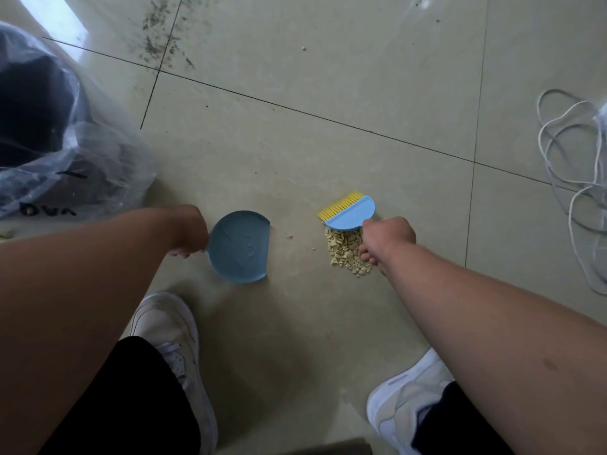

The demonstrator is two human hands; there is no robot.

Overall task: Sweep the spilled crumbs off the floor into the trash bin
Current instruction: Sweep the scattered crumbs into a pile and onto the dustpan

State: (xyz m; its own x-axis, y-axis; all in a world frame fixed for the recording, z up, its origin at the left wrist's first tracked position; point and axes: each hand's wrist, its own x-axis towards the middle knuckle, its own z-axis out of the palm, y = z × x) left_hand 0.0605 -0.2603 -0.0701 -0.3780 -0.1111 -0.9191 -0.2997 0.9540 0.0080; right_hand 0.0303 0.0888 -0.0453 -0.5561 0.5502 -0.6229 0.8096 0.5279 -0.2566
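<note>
A pile of pale yellow crumbs [346,251] lies on the beige tile floor [328,152]. My right hand [387,239] grips a small blue brush [353,214] with yellow bristles, held just beyond the pile with the bristles pointing away from me. My left hand [189,233] holds a round blue dustpan [241,247] by its handle; the pan rests flat on the floor, its straight edge facing the crumbs, a hand's width to their left. The trash bin [39,103], black and lined with a clear plastic bag, stands at the far left.
A few stray crumbs [290,237] lie between pan and pile. My two white shoes [170,339] [407,399] stand below. A tangle of white cord [571,178] lies at the right. Dark specks [164,37] spread at the top left.
</note>
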